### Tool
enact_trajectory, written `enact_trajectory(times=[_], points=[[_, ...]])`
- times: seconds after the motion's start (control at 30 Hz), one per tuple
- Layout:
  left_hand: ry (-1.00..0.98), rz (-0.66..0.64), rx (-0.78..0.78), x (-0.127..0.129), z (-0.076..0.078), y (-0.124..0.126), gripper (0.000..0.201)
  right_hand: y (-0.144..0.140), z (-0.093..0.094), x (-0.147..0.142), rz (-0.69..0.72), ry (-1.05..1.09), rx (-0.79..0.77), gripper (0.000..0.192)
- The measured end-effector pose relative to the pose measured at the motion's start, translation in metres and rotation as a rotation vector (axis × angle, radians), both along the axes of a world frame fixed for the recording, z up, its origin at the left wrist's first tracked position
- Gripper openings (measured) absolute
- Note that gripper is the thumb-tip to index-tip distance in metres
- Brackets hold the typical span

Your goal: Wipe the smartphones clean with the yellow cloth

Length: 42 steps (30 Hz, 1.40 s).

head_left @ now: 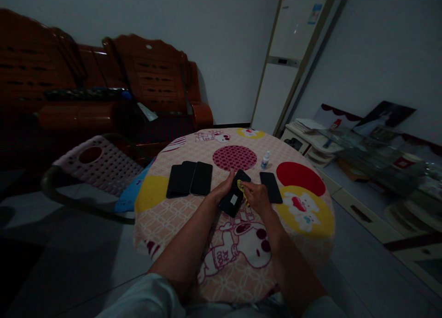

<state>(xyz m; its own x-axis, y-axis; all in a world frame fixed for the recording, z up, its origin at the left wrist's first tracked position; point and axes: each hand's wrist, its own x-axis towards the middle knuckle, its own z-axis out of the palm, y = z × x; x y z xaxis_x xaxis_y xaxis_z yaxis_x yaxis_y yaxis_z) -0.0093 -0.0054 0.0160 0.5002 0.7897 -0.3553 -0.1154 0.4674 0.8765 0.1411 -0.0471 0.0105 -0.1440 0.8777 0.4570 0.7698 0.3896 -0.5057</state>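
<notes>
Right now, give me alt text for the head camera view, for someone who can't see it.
Two bare hands work over a round table with a cartoon-print cloth: the left hand holds a black phone and the right hand presses something small and yellow against it. More dark phones lie left, another phone right, a small bottle behind.
</notes>
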Motion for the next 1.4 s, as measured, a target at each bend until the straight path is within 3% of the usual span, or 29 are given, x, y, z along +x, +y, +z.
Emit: enact_trajectory(times=[0.27,0.7,0.9,1.03,1.3,1.4], points=[[0.005,0.032,0.051,0.004,0.015,-0.012,0.066,0.001,-0.003,-0.003,0.058,0.124,0.019,0.033],[0.028,0.028,0.064,0.006,0.006,-0.007,0.068,0.001,-0.005,-0.004,0.054,0.094,0.071,0.034],[-0.096,-0.042,-0.057,0.003,0.004,-0.001,0.076,-0.001,0.002,-0.004,-0.085,-0.042,0.027,0.032],[-0.184,-0.152,-0.096,0.002,0.004,0.000,0.084,0.000,0.004,0.002,-0.199,0.015,0.030,0.031],[-0.205,-0.113,-0.096,0.006,-0.006,0.002,0.072,0.001,-0.003,-0.002,-0.064,0.099,0.077,0.034],[-0.240,-0.217,-0.078,0.006,-0.006,0.000,0.076,0.002,-0.003,0.000,-0.124,0.093,0.085,0.034]])
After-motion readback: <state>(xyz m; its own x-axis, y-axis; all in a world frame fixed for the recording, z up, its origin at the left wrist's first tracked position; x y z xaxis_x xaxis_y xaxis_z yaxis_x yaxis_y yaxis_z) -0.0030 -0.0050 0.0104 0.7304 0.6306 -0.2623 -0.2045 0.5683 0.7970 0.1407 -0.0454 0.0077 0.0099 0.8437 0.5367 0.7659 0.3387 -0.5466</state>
